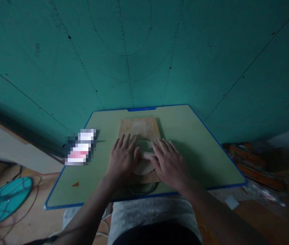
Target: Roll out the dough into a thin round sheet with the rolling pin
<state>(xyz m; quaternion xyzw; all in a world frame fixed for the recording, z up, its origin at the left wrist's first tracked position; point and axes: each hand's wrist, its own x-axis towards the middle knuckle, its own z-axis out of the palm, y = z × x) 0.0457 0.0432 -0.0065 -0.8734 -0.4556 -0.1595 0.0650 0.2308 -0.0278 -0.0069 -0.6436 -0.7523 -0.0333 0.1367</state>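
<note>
A pale rod (147, 155), like a small rolling pin, lies crosswise between my hands on a round, flat, dough-like sheet (144, 167). Under the sheet is a wooden board (139, 126). My left hand (123, 154) lies palm down over the rod's left end, its fingers stretched forward and apart. On the other side, my right hand (171, 163) rests palm down over the right end, fingers likewise spread. Both palms hide the rod's ends and the sheet's sides. The sheet's far part looks dark and greenish in the dim light.
The board sits on a pale green table (198, 143) with a blue rim, against a green marked wall (144, 51). A pixelated phone-like object (82, 148) and a small orange scrap (75, 184) are on the left. Dark loops (143, 189) show at the board's near edge.
</note>
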